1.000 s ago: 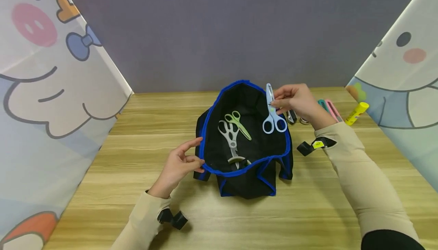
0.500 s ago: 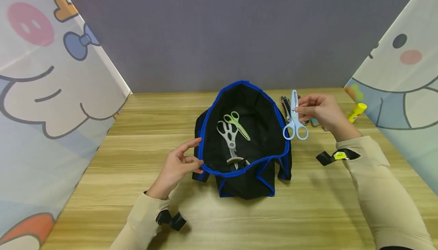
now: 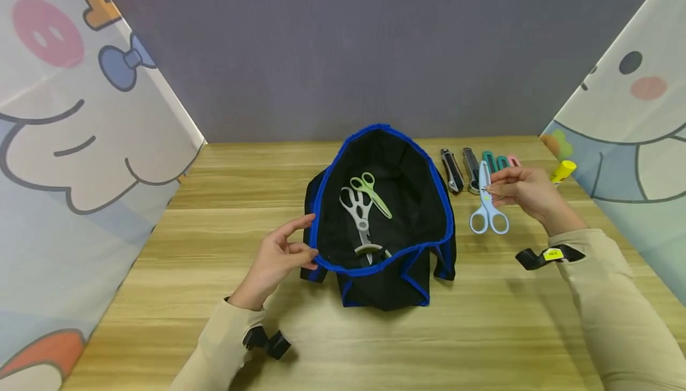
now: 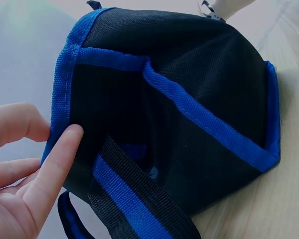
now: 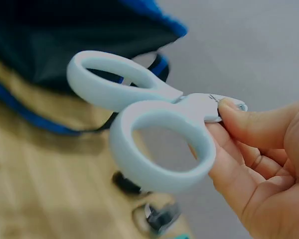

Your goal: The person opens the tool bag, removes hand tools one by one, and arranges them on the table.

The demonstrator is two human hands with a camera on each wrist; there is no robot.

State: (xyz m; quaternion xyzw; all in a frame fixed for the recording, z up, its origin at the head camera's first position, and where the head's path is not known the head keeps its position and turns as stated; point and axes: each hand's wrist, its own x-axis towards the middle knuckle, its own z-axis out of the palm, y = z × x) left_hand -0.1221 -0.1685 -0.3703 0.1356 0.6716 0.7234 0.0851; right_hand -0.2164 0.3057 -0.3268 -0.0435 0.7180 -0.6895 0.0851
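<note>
In the head view, a black fabric bag (image 3: 409, 200) with blue trim gapes toward me. My left hand (image 3: 278, 251) holds its left rim, and the left wrist view shows fingers on both sides of the blue edge (image 4: 61, 94). Light-blue scissors (image 3: 486, 200) hang handles-down, pinched by the blade end in my right hand (image 3: 527, 191), right of the bag. Their ring handles (image 5: 164, 144) fill the right wrist view. Inside the bag lie green scissors (image 3: 371, 193) and grey kitchen scissors (image 3: 360, 218). Another object (image 3: 370, 250) beside these is partly hidden by the front rim.
Behind the held scissors, a black box cutter (image 3: 452, 171), a grey one (image 3: 471, 168), teal cutters (image 3: 488, 159) and a pink cutter (image 3: 513, 160) lie in a row. A yellow glue stick (image 3: 563, 172) is farther right. A grey panel (image 3: 343, 52) borders the wooden table (image 3: 252, 188).
My right hand has carried the light-blue scissors rightward from above the bag's right side and somewhat lower in view. The left hand and the bag stay put.
</note>
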